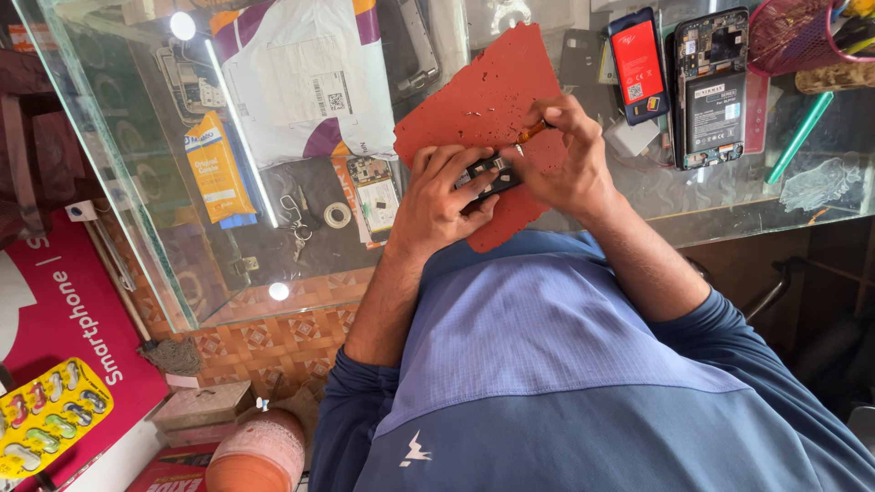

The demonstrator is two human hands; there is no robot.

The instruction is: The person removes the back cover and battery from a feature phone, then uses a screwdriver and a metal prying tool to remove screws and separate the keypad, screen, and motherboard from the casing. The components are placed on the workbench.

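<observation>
Your left hand clamps the small phone part; right fingers pinch the screwdriver. Its tip could slip, scratching the part or flicking loose screws off the red mat.

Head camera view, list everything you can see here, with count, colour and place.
mat: one, red, on the glass counter under the hands.
small part: one, black, over the mat, in the left hand's grip.
screwdriver: one, orange handle, in the right hand's grip, tip near the part.
open phone: one, black, back cover off, counter at upper right.
battery: one, red and black, left of the open phone.
basket: one, pink mesh, top right corner.
mailer bag: one, white and purple, under the glass.
keys: one bunch, silver, under the glass.
tape roll: one, pale, beside the keys.
left hand: one, on the part.
right hand: one, on the screwdriver.
</observation>
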